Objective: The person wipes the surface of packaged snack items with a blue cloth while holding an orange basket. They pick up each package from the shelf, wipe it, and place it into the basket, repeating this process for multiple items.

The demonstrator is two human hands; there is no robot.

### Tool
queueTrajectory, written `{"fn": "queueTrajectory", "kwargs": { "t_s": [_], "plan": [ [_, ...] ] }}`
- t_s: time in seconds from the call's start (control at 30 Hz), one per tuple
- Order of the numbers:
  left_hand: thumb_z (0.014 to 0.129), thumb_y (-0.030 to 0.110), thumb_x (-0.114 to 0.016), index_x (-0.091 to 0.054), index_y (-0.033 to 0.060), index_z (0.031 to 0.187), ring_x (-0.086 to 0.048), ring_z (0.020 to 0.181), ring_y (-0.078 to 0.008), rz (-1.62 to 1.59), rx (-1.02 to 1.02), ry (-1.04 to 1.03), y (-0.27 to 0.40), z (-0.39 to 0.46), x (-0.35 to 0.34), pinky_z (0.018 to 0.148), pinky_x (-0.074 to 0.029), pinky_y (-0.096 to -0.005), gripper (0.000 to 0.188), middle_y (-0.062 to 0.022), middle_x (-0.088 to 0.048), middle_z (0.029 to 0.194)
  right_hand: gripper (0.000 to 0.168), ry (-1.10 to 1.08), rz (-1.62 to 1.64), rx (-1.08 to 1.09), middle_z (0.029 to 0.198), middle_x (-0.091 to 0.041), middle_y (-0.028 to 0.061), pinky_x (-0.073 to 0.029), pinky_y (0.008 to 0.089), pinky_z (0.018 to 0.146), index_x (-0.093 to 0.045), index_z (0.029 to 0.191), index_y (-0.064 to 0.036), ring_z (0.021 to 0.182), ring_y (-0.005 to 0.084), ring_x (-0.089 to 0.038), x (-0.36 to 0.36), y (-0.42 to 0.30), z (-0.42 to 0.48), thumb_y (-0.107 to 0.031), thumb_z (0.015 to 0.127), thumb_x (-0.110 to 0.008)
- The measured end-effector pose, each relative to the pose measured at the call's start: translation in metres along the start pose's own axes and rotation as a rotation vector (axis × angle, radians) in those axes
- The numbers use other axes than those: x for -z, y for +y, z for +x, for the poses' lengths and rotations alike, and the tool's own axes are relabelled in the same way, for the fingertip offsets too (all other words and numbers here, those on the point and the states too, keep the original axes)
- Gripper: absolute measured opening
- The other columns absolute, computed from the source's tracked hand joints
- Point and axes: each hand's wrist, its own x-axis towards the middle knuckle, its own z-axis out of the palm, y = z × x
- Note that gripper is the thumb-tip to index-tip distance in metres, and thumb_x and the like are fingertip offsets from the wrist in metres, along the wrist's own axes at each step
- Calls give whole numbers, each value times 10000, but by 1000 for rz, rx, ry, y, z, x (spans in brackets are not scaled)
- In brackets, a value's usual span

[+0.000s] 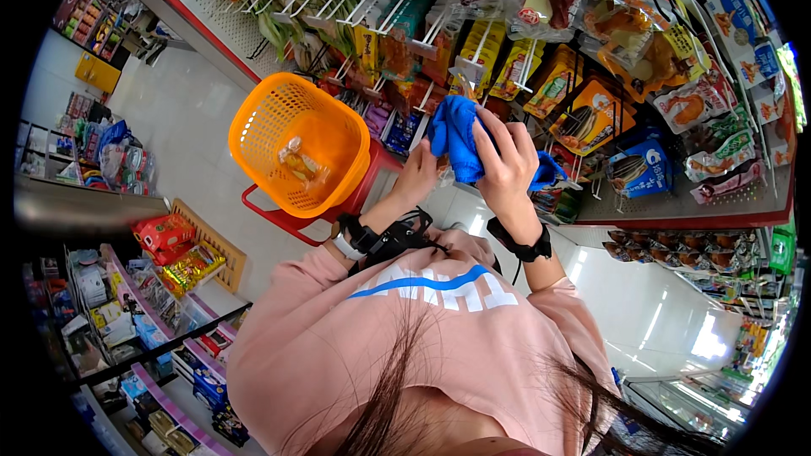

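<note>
My right hand is closed around a bunched blue cloth in front of the hanging snack packets. Close at its left side, my left hand has its fingertips at the cloth's edge, by a clear plastic package that is mostly hidden. Whether the left fingers grip that package or the cloth is not clear. An orange plastic basket to the left holds a clear-wrapped food packet. It rests on a red plastic stool.
A pegboard display rack with metal hooks and many packaged snacks spans the top and right. Shelves of boxed goods stand at lower left, near a wooden crate edge. Tiled floor shows between them.
</note>
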Motion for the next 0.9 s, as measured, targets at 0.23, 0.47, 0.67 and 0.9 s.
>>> {"fn": "queueTrajectory", "kwargs": {
  "t_s": [0.23, 0.47, 0.67, 0.9],
  "plan": [
    [949, 132, -521, -225, -37, 1496, -412, 1310, -201, -147, -416, -187, 9, -1, 12, 1105, -310, -334, 644, -140, -431, 1406, 428, -81, 115, 105, 1167, -660, 63, -460, 347, 656, -672, 1078, -70, 789, 245, -549, 12, 20, 5, -103, 651, -678],
    [897, -10, -553, -260, -1, 1506, -379, 1359, -235, -75, -424, -214, 11, 1, 15, 1114, -307, -326, 676, -149, -350, 1487, 457, -278, 187, 139, 1152, -650, 53, -471, 356, 673, -644, 1074, -58, 819, 256, -553, 28, 36, 12, -70, 620, -694],
    [864, -126, -496, -379, 90, 1483, -443, 1286, -398, 257, -513, 21, 14, 0, 4, 1045, -389, -370, 667, -226, -391, 1428, 452, -214, 68, 121, 1120, -653, 88, -483, 358, 678, -644, 1070, -23, 809, 268, -559, 11, 31, -6, -117, 632, -702],
    [788, -165, -502, -435, 85, 1443, -412, 1275, -479, 509, -668, 180, 15, 11, 6, 1042, -397, -446, 704, -285, -376, 1415, 377, 16, 158, 33, 1076, -670, 109, -495, 364, 649, -641, 1000, 19, 760, 285, -565, -10, 23, -5, -111, 651, -702]
  ]
}}
